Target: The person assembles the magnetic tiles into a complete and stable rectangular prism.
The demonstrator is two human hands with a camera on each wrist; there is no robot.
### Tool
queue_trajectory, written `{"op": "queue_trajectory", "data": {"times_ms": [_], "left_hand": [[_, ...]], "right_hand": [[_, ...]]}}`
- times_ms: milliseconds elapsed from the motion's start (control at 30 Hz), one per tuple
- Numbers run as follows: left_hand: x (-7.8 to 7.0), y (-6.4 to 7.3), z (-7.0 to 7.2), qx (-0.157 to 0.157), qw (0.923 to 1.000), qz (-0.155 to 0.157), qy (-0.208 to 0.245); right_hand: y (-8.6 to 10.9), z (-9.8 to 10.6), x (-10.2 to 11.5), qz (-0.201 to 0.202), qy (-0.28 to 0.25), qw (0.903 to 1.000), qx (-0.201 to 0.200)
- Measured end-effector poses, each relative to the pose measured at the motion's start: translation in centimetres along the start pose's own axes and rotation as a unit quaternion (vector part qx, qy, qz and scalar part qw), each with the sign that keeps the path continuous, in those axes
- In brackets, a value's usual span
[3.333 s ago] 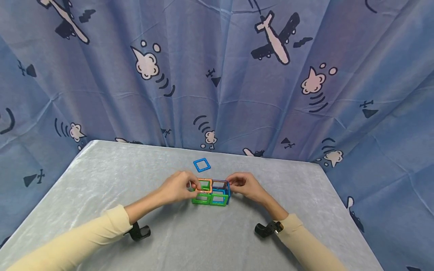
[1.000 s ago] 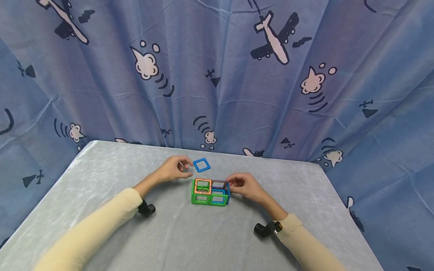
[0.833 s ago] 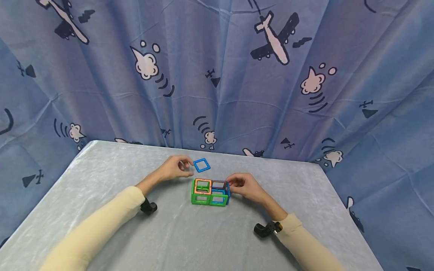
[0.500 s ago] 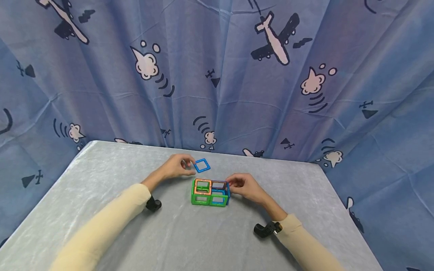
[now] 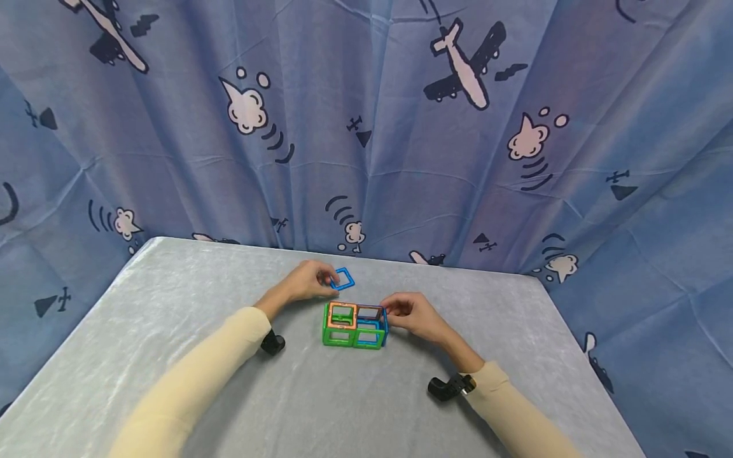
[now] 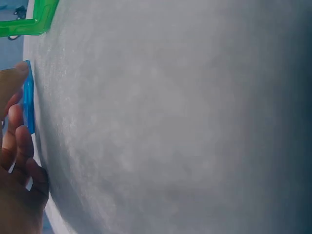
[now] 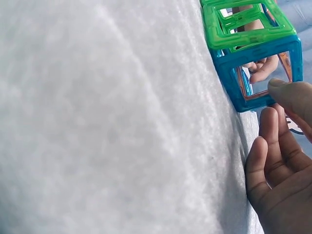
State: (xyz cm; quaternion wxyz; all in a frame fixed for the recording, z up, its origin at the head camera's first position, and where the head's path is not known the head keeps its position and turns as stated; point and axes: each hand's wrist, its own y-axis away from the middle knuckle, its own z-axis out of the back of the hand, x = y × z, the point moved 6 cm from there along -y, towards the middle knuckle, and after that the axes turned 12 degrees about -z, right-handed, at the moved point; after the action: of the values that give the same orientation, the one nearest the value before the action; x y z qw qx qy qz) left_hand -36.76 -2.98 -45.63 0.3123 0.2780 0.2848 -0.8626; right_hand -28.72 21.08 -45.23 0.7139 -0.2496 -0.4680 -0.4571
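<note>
My left hand (image 5: pixel 312 280) pinches the near left side of a loose blue square magnetic tile (image 5: pixel 350 275), behind the box on the table. In the left wrist view the thumb lies against that tile's edge (image 6: pixel 29 97). A two-cube box of magnetic tiles (image 5: pixel 340 345) has green front faces, a blue right end and an orange tile (image 5: pixel 342 327) on top of its left half. The top of the right half is uncovered. My right hand (image 5: pixel 417 316) holds the box's blue end tile (image 7: pixel 228 83) at a corner, thumb on the outer face.
A pale cloth covers the table (image 5: pixel 343 407). Behind it hangs a blue curtain (image 5: pixel 321 127) printed with airplanes. Black wrist cameras (image 5: pixel 273 344) sit on both wrists, close to the cloth.
My left hand let go of the orange tile on the box, moved back to the loose blue tile and took hold of it, shifting it slightly. The right hand stays at the box's end.
</note>
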Motion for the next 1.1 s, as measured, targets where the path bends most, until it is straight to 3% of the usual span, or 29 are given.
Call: {"op": "queue_trajectory", "data": {"times_ms": [367,1100], "left_hand": [[0.32,-0.40,-0.54,0.006,0.9991,0.030,-0.029],[-0.06,-0.30,-0.17,-0.007,0.9978,0.037,-0.054]], "right_hand": [[0.03,-0.06,0.14,0.006,0.000,1.0000,0.004],[-0.06,0.04,0.26,0.009,0.000,1.0000,0.003]]}}
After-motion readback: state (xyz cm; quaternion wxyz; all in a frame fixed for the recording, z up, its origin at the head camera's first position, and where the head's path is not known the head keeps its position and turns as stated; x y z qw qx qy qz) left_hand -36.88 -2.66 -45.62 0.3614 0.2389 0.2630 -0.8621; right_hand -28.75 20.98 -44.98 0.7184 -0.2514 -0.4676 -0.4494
